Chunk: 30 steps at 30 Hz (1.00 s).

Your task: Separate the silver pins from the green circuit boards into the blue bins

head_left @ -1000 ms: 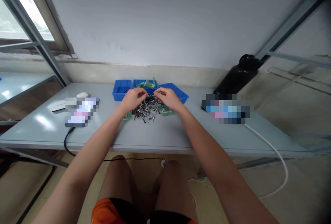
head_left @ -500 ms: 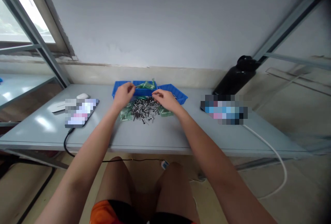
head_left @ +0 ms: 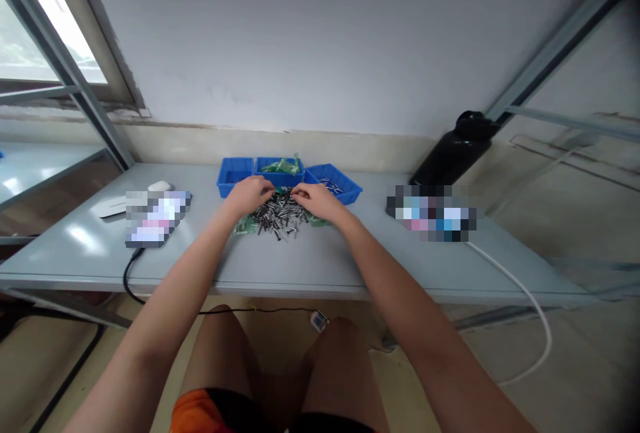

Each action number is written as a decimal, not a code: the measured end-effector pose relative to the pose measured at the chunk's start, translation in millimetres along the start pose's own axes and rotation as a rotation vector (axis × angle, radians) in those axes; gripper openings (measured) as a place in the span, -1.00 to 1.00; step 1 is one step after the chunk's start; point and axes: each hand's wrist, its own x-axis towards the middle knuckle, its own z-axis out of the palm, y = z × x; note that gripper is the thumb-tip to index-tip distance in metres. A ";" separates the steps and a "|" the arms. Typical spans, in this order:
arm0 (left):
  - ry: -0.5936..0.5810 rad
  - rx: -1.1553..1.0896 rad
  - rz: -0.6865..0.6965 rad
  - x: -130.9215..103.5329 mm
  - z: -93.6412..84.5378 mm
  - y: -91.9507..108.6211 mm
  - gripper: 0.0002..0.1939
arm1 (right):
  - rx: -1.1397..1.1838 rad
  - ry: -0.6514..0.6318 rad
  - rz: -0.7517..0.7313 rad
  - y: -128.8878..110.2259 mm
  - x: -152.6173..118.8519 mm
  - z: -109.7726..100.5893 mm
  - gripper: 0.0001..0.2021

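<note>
A loose heap of small metal screws (head_left: 280, 220), dark and silver, lies on the grey table. At the heap's back left edge is my left hand (head_left: 251, 194), thumb and fingers pinched together. Facing it from the right, my right hand (head_left: 316, 200) is pinched too, its fingertips at the back of the heap. Whatever either pinch holds is too small to make out. Green plastic bags (head_left: 244, 225) poke out beside the screws, partly under my hands. Behind stand a left blue bin (head_left: 226, 189), a middle blue bin (head_left: 287, 178) with green bags, and a right blue bin (head_left: 350, 196) holding screws.
A phone (head_left: 160, 218) on a black cable and a white rounded case (head_left: 160, 186) lie at the left. To the right are a black bottle (head_left: 450, 156) and a blurred-out device (head_left: 433, 214) with a white cable (head_left: 525, 293). The wall (head_left: 300, 60) rises behind.
My left hand has come down and right from over the left and middle bins to the screw heap. My right hand has shifted slightly down and left, uncovering more of the right bin.
</note>
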 end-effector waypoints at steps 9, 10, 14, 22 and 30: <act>-0.192 0.085 -0.051 -1.9 1.8 9.2 -0.73 | -0.024 -0.019 0.016 -3.0 -0.7 0.1 -0.83; -0.196 0.091 -0.073 -1.9 0.4 8.3 -0.74 | -0.024 -0.020 0.011 -2.8 -0.7 0.2 -0.82; -0.212 0.096 -0.101 -2.0 0.3 6.5 -0.78 | -0.018 -0.027 0.002 -2.5 -0.8 0.5 -0.83; -0.031 -0.094 -0.087 1.1 -3.3 15.2 -0.82 | 0.047 0.002 0.016 -4.0 -0.3 0.5 -0.83; 0.253 -0.559 -0.069 5.0 -5.5 33.3 -0.88 | 0.141 0.107 -0.081 -4.5 0.8 0.2 -0.78</act>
